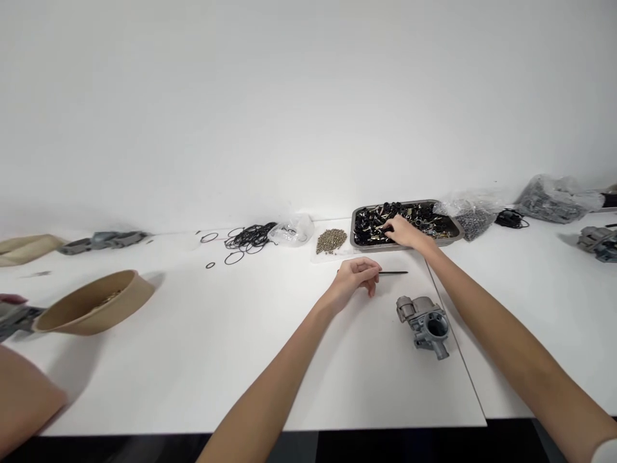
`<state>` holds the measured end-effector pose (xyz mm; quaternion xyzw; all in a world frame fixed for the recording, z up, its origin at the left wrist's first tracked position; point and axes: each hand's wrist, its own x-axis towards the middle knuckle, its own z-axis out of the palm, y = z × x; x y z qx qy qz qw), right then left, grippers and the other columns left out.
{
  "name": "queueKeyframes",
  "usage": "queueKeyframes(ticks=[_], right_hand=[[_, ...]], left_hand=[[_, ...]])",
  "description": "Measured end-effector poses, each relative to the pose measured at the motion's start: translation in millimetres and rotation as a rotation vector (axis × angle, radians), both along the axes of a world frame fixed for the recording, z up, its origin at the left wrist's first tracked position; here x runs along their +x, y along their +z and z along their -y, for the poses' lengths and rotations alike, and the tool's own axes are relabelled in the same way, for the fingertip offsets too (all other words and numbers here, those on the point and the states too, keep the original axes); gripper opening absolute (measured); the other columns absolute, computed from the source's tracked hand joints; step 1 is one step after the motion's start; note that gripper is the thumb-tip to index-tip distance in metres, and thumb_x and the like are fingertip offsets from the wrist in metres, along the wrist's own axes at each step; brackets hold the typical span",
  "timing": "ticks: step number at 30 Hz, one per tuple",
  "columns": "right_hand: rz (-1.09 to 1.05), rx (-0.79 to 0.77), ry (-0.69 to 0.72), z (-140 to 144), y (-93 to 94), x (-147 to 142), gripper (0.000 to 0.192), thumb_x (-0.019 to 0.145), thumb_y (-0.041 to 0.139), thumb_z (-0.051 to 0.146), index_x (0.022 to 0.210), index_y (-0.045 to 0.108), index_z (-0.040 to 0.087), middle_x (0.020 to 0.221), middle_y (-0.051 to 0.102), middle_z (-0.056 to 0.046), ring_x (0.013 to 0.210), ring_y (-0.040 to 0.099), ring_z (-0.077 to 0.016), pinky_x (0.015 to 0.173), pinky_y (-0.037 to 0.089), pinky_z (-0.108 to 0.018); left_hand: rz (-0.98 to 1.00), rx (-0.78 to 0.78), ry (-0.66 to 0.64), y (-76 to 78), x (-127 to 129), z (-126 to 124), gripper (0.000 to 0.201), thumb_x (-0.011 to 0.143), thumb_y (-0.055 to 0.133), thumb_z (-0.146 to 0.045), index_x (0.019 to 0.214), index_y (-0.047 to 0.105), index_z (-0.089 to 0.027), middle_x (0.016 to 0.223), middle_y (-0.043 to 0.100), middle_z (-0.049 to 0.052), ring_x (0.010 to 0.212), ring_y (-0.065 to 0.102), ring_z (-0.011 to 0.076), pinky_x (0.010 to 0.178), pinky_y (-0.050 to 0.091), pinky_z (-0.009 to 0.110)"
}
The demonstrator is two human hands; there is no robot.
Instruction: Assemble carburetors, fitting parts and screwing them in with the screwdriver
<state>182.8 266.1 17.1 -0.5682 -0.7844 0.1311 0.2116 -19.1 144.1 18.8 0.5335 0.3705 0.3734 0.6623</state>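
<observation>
My left hand is closed around a thin dark rod that points to the right, low over the white table. My right hand reaches into a metal tray full of small black and brass-coloured parts. Its fingertips are pinched together among the parts, and what lies between them is hidden. A grey metal carburetor rests on the table between my forearms, its round bore facing me. Left of the tray is a pile of small brass-coloured pieces on a clear plastic sheet.
Black rubber rings and a clear plastic bag lie along the wall. Bags of parts and another carburetor are at right. At left, a co-worker's arm is near a tan bowl. A seam crosses the table.
</observation>
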Motion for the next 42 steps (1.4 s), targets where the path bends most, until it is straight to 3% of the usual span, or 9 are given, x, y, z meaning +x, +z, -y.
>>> queueKeyframes(ticks=[4, 8, 15, 20, 23, 27, 30, 37, 42], right_hand=[[-0.034, -0.012, -0.038, -1, 1.6, 6, 0.023, 0.084, 0.058, 0.003, 0.099, 0.075, 0.01, 0.112, 0.069, -0.016, 0.106, 0.065, -0.0248, 0.099, 0.05, -0.036], [-0.086, -0.002, -0.039, 11, 26.7, 7, 0.027, 0.08, 0.058, 0.003, 0.096, 0.078, 0.012, 0.098, 0.075, -0.011, 0.097, 0.068, -0.0221, 0.094, 0.051, -0.035], [-0.312, -0.244, 0.461, 52, 67.7, -24, 0.023, 0.074, 0.067, 0.013, 0.094, 0.078, 0.015, 0.083, 0.075, -0.005, 0.077, 0.067, -0.0152, 0.069, 0.051, -0.025], [-0.388, -0.392, 0.633, 62, 73.5, -37, 0.024, 0.072, 0.071, 0.011, 0.095, 0.076, 0.016, 0.094, 0.075, -0.005, 0.084, 0.069, -0.0156, 0.073, 0.053, -0.024], [-0.37, -0.355, 0.542, 55, 78.7, -18, 0.031, 0.076, 0.07, 0.011, 0.106, 0.074, 0.017, 0.11, 0.074, -0.007, 0.093, 0.069, -0.0175, 0.078, 0.055, -0.026], [-0.181, -0.137, 0.141, 36, 77.0, 29, 0.03, 0.08, 0.063, 0.005, 0.106, 0.073, 0.013, 0.11, 0.073, -0.011, 0.095, 0.067, -0.0216, 0.085, 0.053, -0.033], [-0.01, -0.153, -0.043, 24, 63.7, 56, 0.03, 0.081, 0.061, 0.001, 0.105, 0.074, 0.014, 0.111, 0.072, -0.012, 0.097, 0.067, -0.0237, 0.089, 0.052, -0.037], [0.103, -0.207, -0.027, 3, 20.8, 58, 0.032, 0.077, 0.062, -0.004, 0.1, 0.074, 0.015, 0.117, 0.069, -0.014, 0.102, 0.065, -0.0244, 0.086, 0.052, -0.034], [0.098, -0.196, -0.009, -3, 16.5, 60, 0.027, 0.077, 0.063, -0.002, 0.097, 0.074, 0.014, 0.102, 0.071, -0.011, 0.088, 0.065, -0.0203, 0.079, 0.052, -0.031]], left_hand=[[0.027, 0.008, 0.03, 1.2, -2, -1, 0.041, 0.065, 0.085, -0.044, 0.079, 0.065, -0.011, 0.064, 0.062, 0.002, 0.047, 0.056, 0.0112, 0.047, 0.047, 0.027], [0.042, 0.069, 0.134, 2.0, -2, -3, 0.039, 0.064, 0.084, -0.041, 0.08, 0.064, -0.012, 0.069, 0.062, 0.001, 0.045, 0.057, 0.011, 0.044, 0.047, 0.028], [0.02, 0.162, 0.35, 6.4, -3, -5, 0.057, 0.062, 0.085, -0.04, 0.108, 0.058, -0.019, 0.093, 0.062, 0.0, 0.056, 0.067, 0.0135, 0.053, 0.057, 0.03], [0.003, 0.157, 0.393, 5.5, -7, -7, 0.053, 0.06, 0.087, -0.042, 0.095, 0.056, -0.016, 0.084, 0.067, 0.002, 0.053, 0.066, 0.0138, 0.054, 0.057, 0.029], [0.009, 0.17, 0.403, 3.6, -8, -7, 0.051, 0.06, 0.087, -0.04, 0.093, 0.057, -0.015, 0.075, 0.065, -0.001, 0.052, 0.065, 0.0133, 0.054, 0.056, 0.029], [0.005, 0.197, 0.356, 1.8, -6, -7, 0.05, 0.058, 0.087, -0.03, 0.097, 0.06, -0.016, 0.074, 0.064, -0.002, 0.057, 0.066, 0.0137, 0.059, 0.056, 0.028], [-0.009, 0.219, 0.304, -0.1, -4, -6, 0.045, 0.055, 0.087, -0.025, 0.092, 0.063, -0.016, 0.082, 0.067, 0.001, 0.064, 0.065, 0.0127, 0.061, 0.054, 0.027], [-0.039, 0.246, 0.267, -4.1, -5, -6, 0.044, 0.056, 0.087, -0.024, 0.092, 0.064, -0.016, 0.088, 0.068, 0.004, 0.069, 0.06, 0.0104, 0.061, 0.05, 0.024], [-0.059, 0.256, 0.251, -2.7, -5, -6, 0.049, 0.056, 0.087, -0.024, 0.098, 0.062, -0.018, 0.089, 0.068, 0.003, 0.064, 0.056, 0.0073, 0.06, 0.049, 0.022]])
